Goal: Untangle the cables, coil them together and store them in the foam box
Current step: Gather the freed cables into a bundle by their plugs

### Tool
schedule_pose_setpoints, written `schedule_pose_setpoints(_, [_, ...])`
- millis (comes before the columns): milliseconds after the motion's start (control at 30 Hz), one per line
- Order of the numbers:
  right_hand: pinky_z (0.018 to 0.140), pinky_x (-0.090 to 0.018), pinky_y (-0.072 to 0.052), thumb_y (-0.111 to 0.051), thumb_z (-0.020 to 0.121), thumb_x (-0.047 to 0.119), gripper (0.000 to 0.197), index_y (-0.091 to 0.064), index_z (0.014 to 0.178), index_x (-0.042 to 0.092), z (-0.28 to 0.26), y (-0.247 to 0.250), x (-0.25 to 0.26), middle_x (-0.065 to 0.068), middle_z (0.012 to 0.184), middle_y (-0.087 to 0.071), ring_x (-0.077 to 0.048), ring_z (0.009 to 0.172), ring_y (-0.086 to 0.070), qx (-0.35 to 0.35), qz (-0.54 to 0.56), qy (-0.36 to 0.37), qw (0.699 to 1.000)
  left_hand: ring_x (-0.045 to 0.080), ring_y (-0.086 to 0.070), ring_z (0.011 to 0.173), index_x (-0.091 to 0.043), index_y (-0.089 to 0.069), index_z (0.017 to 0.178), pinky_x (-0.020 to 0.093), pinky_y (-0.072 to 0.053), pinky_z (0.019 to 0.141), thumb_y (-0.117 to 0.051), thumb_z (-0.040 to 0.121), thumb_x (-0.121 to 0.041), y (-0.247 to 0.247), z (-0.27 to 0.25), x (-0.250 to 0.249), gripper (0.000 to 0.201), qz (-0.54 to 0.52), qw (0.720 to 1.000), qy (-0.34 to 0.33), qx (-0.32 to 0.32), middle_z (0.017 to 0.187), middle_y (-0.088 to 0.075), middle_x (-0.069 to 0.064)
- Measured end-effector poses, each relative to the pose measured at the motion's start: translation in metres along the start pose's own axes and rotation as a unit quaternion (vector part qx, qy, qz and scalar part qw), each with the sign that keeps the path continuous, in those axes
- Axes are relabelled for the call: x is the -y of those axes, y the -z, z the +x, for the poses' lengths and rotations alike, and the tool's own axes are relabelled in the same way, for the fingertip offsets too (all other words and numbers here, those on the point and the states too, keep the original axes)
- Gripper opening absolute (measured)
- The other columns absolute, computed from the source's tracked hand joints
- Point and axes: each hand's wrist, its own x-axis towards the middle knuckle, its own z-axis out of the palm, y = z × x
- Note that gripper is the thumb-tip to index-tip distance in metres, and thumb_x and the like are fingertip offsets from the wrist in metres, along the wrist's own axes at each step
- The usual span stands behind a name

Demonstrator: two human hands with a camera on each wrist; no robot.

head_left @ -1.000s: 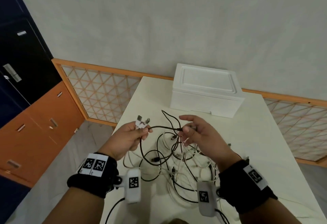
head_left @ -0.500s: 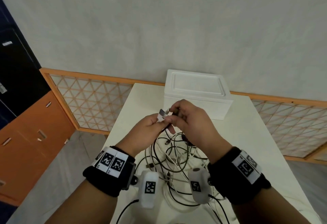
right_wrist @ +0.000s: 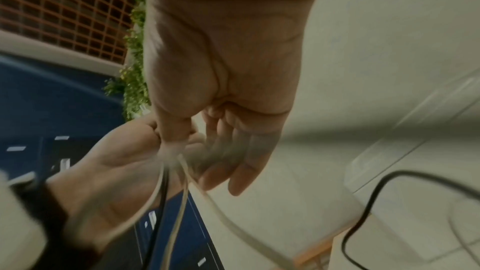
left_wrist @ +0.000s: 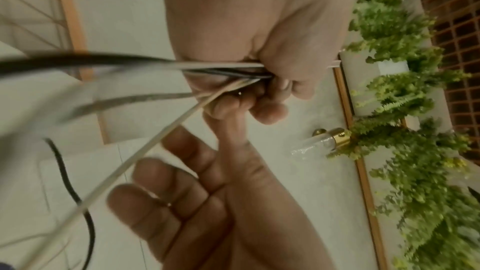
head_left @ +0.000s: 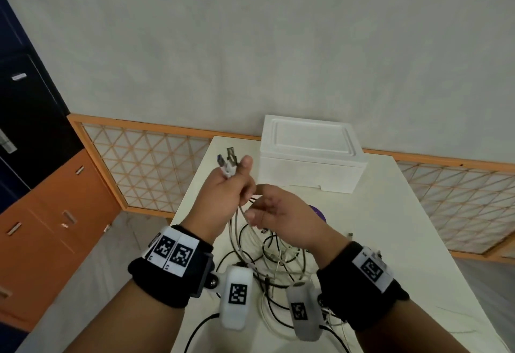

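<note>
The left hand (head_left: 223,199) is curled tight around a bunch of cables (head_left: 267,255), with the USB plugs (head_left: 228,161) sticking up out of the fist. The right hand (head_left: 278,213) is just beside it, its fingers loose and half straight, touching the cords but not gripping them. The big white table (head_left: 404,241) holds the rest. The white foam box (head_left: 309,154) sits at the far end, lid on. The cables hang down into a messy pile between the wrists.
</note>
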Motion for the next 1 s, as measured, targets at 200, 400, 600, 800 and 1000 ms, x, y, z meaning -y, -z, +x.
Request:
schedule_pose_setpoints(200, [0.072,-0.031,-0.052,-0.074,0.078,0.034,0.026,-0.057,0.098,0.03,-0.004,-0.019,-0.008,0.008,0.076,-0.063,-0.007,0.071,-0.06,-0.092,-0.079,0.037,0.992,0.015,-0.056,0.062,-0.018,-0.062,0.055,0.028,-0.046,0.062,-0.045,0.084,-0.054,-0.007,0.001,0.003,0.049,-0.124,0.991,0.017,-0.042,0.064,-0.063,0.002])
schedule_pose_setpoints(400, [0.068,-0.038,-0.051,-0.057,0.086,0.02,0.007,-0.059,0.092,0.016,-0.004,-0.028,-0.001,0.0,0.084,-0.066,-0.018,0.075,-0.06,-0.148,-0.184,0.118,0.965,0.013,-0.061,0.058,-0.008,-0.056,0.072,0.025,-0.051,0.052,-0.057,0.08,-0.037,-0.017,-0.004,0.005,0.03,-0.231,0.969,0.077,-0.031,0.066,-0.068,0.002])
schedule_pose_setpoints(600, [0.067,-0.04,-0.049,-0.049,0.089,0.011,0.035,-0.05,0.124,0.01,-0.007,-0.03,0.003,-0.012,0.1,-0.063,-0.027,0.082,-0.06,-0.105,-0.251,0.107,0.956,0.014,-0.069,0.091,-0.008,-0.06,0.068,0.026,-0.051,0.082,-0.048,0.097,-0.025,-0.018,-0.006,0.018,0.036,-0.239,0.962,0.128,0.016,0.099,-0.074,0.008])
schedule_pose_setpoints(800, [0.062,-0.031,-0.042,-0.051,0.095,0.027,0.013,-0.052,0.097,0.014,-0.016,-0.015,0.006,-0.001,0.073,-0.059,-0.018,0.064,-0.051,-0.015,-0.256,0.055,0.965,0.025,-0.071,0.074,-0.008,-0.055,0.061,0.031,-0.058,0.065,-0.035,0.1,-0.04,-0.001,-0.006,0.014,0.055,-0.276,0.952,0.134,-0.026,0.068,-0.07,0.016])
schedule_pose_setpoints(1000, [0.068,-0.029,-0.048,-0.049,0.087,0.046,0.033,-0.068,0.082,0.019,-0.029,0.064,-0.034,0.003,0.078,-0.068,-0.019,0.075,-0.063,-0.071,-0.459,0.069,0.883,0.004,-0.021,0.03,-0.022,-0.04,0.052,0.019,-0.015,0.034,-0.039,0.096,-0.05,0.09,0.011,0.018,0.053,-0.362,0.912,0.106,-0.162,0.036,-0.027,-0.009])
